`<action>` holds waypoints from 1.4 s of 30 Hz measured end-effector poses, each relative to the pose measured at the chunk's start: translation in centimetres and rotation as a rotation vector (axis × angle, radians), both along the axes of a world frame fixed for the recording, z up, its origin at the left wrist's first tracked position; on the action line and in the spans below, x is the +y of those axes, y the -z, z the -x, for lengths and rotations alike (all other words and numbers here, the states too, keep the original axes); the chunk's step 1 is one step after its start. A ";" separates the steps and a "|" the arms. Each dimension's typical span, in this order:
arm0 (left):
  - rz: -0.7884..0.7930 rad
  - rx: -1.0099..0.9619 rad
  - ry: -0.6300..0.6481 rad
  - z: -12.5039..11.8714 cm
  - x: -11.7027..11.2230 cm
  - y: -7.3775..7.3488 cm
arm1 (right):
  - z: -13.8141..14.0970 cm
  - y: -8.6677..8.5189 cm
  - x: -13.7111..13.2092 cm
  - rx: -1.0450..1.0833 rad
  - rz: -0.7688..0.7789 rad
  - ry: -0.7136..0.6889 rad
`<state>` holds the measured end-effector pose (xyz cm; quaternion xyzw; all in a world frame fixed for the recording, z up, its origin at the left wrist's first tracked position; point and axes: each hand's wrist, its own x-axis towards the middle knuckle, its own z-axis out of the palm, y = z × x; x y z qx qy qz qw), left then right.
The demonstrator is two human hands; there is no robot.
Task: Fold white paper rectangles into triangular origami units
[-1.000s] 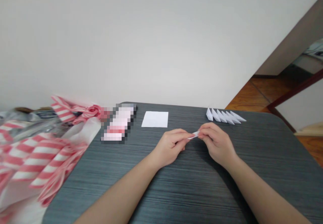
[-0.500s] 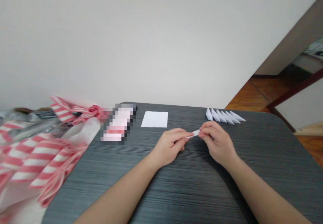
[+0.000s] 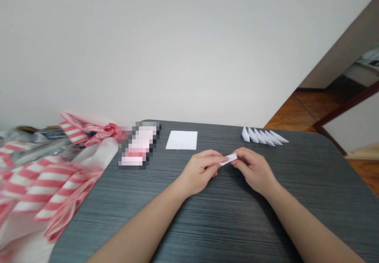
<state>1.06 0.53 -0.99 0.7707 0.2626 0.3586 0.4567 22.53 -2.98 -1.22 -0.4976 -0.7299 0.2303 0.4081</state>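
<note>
Both my hands meet over the middle of the dark grey table. Between them is a small folded strip of white paper. My left hand pinches its left end with curled fingers. My right hand pinches its right end with thumb and fingertips. The strip lies tilted just above the tabletop. Behind the hands, a flat white paper sheet lies on the table. At the back right stands a row of several folded white paper pieces.
A red-and-white striped bag or cloth is heaped at the table's left edge. A blurred-out flat object lies left of the white sheet. A white wall rises behind the table. Wooden floor shows at the right.
My right hand has lowered slightly and shifted its pinch, so more of the white strip shows between the hands. My left hand has hardly moved.
</note>
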 end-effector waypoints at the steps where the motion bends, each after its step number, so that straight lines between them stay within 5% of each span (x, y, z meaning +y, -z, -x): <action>1: -0.001 0.009 0.004 0.0 0.0 0.0 | 0.0 -0.1 0.0 0.000 -0.004 -0.003; 18: -0.006 0.032 0.011 0.0 0.0 -0.1 | 0.0 -0.1 0.0 0.001 -0.042 -0.007; 26: 0.270 -0.090 -0.073 -0.3 -0.5 0.7 | 0.2 -0.2 -0.2 0.010 -0.050 -0.011; 35: 0.141 0.173 -0.005 0.0 -0.3 -0.7 | 0.6 -0.9 -0.3 0.027 0.042 -0.148; 42: 0.220 0.217 -0.029 -0.2 -0.4 -1.4 | 0.8 -0.4 -0.3 0.078 0.153 -0.038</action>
